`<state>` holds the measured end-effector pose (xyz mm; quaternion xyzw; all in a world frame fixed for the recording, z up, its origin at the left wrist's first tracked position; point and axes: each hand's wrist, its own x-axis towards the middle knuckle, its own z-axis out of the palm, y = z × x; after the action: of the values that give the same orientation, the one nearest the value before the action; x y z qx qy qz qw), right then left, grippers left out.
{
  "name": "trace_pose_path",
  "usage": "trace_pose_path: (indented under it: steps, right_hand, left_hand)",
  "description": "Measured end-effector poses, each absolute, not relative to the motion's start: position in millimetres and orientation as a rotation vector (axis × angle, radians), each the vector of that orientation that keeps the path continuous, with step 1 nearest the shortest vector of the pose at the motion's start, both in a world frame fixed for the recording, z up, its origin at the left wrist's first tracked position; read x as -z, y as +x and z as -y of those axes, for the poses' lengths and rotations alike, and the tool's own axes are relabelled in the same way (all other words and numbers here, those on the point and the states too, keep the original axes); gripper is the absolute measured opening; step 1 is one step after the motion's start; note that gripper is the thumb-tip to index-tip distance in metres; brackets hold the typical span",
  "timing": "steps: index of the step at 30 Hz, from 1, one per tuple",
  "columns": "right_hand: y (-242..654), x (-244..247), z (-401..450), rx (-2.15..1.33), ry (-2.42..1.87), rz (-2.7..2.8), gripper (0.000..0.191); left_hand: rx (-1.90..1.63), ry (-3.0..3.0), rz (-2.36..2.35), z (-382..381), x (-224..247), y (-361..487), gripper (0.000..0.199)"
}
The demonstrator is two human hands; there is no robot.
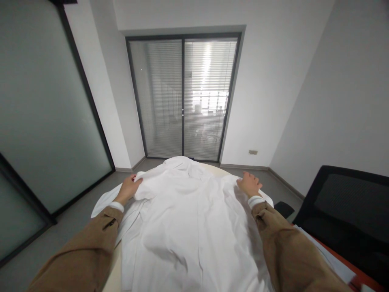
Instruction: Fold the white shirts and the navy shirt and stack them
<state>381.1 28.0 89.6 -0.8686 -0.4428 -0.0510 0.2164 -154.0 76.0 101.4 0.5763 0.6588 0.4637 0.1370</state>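
The left hand (pixel 129 190) pinched one white garment (pixel 191 219) mid-frame, cut off below; right hand (pixel 250 185) touched it, grip unclear

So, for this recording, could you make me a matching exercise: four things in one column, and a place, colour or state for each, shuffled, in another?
Column one:
1. Garment
2. Left hand
3. Chair
4. Outer sleeves

Column two:
A. Black, at the right side of the picture
B. Brown, on the person's two arms
C. White, spread over the table
D. Gripping cloth, on the left side of the picture

Right pairs: 1-C, 2-D, 3-A, 4-B
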Motion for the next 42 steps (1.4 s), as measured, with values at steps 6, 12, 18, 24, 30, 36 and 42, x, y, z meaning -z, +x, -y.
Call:
trace_pose_path:
  steps: [6, 12, 18, 24, 30, 36, 42]
  right_hand:
    - [295.9, -108.4, -29.7, 0.035, -2.227, 1.571, 0.055]
    - [205.7, -95.6, -4.8, -0.177, -1.985, 1.995, 0.059]
    - [148.5, -91.7, 20.5, -0.363, -1.621, 2.066, 0.056]
    - [140.1, -75.5, 24.5, -0.346, -1.614, 2.070, 0.048]
    - [152.2, -50.7, 21.5, -0.197, -1.553, 2.020, 0.022]
    - [160.1, -36.0, 16.0, -0.297, -1.560, 1.776, 0.027]
    - [163.8, -31.3, 16.3, -0.391, -1.493, 1.696, 0.030]
  left_hand:
    - [-1.608, 1.629, -1.723, -64.4, -121.2, -128.7, 0.051]
    - [-1.045, 1.397, -0.925, -33.2, -107.4, -114.0, 0.052]
    - [-0.944, 2.038, -1.298, -22.5, -71.1, -93.6, 0.062]
    - [-0.884, 1.981, -1.506, -21.6, -41.0, -76.0, 0.058]
    - [-0.876, 1.892, -1.786, -19.6, -36.2, -82.7, 0.038]
    - [-0.528, 2.067, -1.827, -2.4, -46.2, -79.8, 0.063]
    - [-0.311, 2.310, -1.878, 6.3, -53.1, -74.9, 0.066]
